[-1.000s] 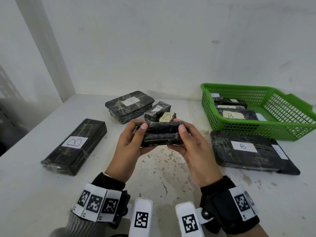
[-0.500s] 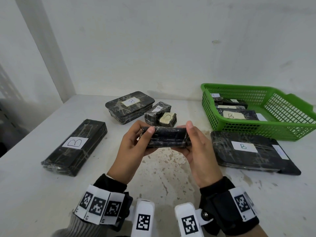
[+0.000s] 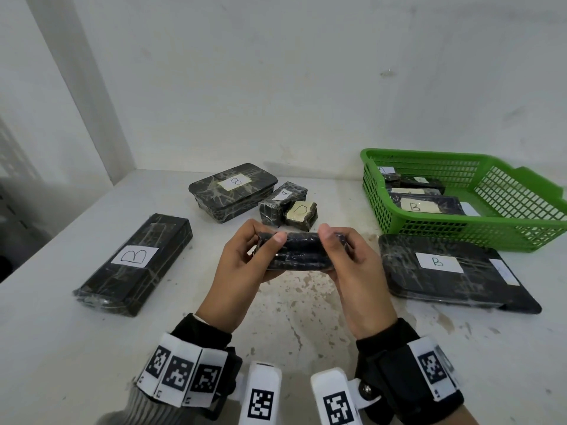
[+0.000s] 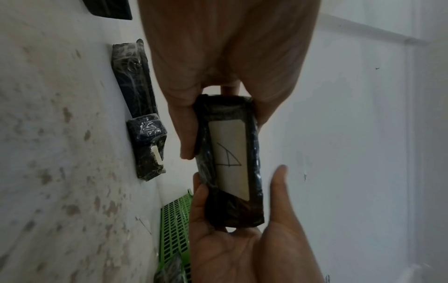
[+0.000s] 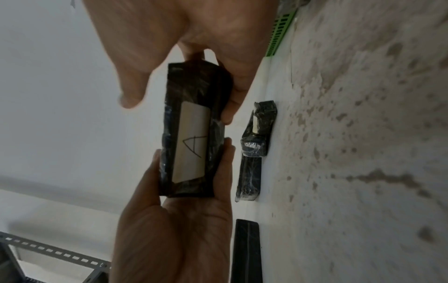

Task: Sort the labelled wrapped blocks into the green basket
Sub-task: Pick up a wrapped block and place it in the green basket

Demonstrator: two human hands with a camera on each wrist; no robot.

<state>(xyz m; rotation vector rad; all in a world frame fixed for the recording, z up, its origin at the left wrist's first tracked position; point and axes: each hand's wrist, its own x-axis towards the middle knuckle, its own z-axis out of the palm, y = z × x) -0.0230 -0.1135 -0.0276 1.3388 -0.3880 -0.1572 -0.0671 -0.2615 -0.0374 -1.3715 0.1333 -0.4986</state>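
both hands hold a film-wrapped oblong block.

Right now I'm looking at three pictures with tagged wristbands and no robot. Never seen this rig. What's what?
There is no machine: a person works with bare hands and wears three cameras. The wide picture comes from the head and looks down at a white table. The two sideways pictures come from wrist cameras that look along each hand. The black-and-white squares are markers on the wrist straps.

The left hand and right hand hold one small black wrapped block by its ends, above the table. Its label faces away from the head camera; the wrist views show a handwritten A on it.

On the table lie more wrapped blocks, three of them with labels reading B, and a green basket at the right with several blocks already inside.
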